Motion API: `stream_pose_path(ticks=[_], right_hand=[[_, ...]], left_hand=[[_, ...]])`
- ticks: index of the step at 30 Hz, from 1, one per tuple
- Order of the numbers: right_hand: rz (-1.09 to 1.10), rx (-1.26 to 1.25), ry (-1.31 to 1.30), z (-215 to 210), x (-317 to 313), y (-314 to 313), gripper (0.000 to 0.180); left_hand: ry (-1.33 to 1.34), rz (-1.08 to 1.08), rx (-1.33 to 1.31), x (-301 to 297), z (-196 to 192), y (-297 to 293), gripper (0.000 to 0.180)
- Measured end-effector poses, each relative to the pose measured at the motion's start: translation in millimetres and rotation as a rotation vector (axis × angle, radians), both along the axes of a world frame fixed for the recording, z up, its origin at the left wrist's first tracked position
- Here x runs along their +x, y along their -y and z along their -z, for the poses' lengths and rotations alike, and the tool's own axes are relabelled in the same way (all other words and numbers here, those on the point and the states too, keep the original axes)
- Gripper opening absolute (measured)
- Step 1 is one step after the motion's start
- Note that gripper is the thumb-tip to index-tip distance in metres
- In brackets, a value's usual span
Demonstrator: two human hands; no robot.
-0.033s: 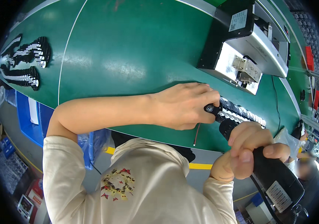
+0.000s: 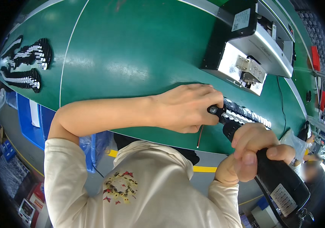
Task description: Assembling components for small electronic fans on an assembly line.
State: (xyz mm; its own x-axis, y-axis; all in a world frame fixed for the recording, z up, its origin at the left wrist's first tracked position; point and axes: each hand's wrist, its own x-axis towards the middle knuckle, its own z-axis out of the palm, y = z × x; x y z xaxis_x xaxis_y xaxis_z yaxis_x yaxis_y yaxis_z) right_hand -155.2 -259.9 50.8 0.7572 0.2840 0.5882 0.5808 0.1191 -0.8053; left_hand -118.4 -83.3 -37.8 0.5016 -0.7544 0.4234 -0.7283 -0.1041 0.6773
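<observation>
Two hands are seen at the near edge of the green bench (image 2: pixel 132 68), and between them a single line is formed by the work. A grey and black machine (image 2: pixel 253 49) is set on the bench beyond them, well apart from the fingers. Rows of black and white parts (image 2: pixel 27 62) are laid out far to the left, out of reach of either hand.

The black power screwdriver (image 2: pixel 276 178) is wrapped by the right hand (image 2: pixel 251 152), with the fingers closed firmly round its body and the thumb pressed along the side. Its long axis is run from lower right up toward upper left, so that the tip is pointed at the left hand (image 2: pixel 187 108). A strip of black and white parts (image 2: pixel 242 114) is laid along the bench edge, with its length stretched away to the right from the left hand. The near end of that strip is pinched by the left fingers, curled tightly over it and steadying it against the bench.

The screwdriver's tip is met just at that held end, so the left hand is judged the nearer to the strip. A thin red wire (image 2: pixel 199 137) is hung over the bench edge just below.
</observation>
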Motion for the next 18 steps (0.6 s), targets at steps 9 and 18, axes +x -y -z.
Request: stream_pose_path(ticks=[9, 18], right_hand=[[-0.035, 0.223, -0.010, -4.6, 10.2, 7.1, 0.055], [0.164, 0.362, 0.120, -35.0, 6.3, 50.9, 0.061]], left_hand=[[-0.037, -0.026, -0.011, 7.3, -6.7, -5.8, 0.022], [-0.120, -0.030, 0.356, 56.4, -67.5, -82.6, 0.048]])
